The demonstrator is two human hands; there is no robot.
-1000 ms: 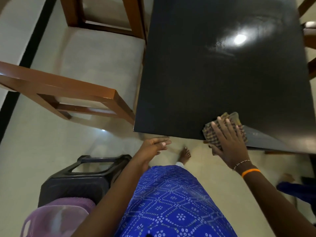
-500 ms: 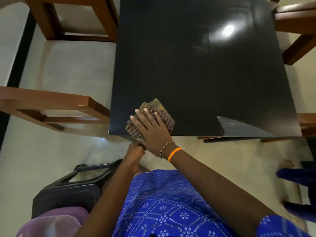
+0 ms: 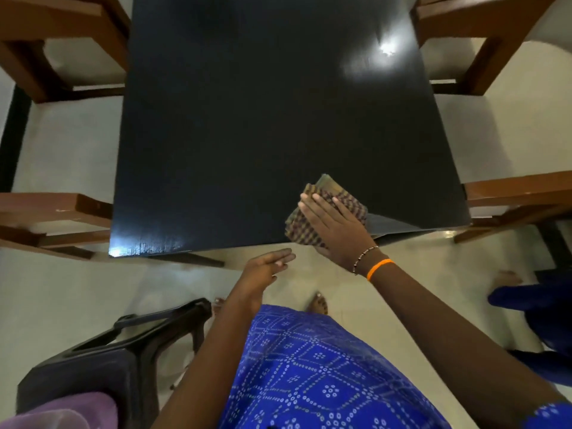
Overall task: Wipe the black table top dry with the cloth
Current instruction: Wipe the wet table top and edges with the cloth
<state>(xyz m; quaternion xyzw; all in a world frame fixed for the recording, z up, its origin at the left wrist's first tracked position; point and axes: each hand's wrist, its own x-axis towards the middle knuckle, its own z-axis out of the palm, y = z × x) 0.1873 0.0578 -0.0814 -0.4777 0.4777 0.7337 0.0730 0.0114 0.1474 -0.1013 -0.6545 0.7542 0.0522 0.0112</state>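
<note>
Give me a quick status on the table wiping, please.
Right hand flat, pressing cloth at table near edge. Left hand open, off the table. Nothing in the way.

R hand [image 3: 335,230] flat, pressing; L hand [image 3: 263,270] loose.

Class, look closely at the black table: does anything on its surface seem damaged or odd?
Yes. At the near right edge of the black table, beside the cloth, a grey wedge-shaped patch breaks the dark finish; whether wet or peeled, unclear.
</note>
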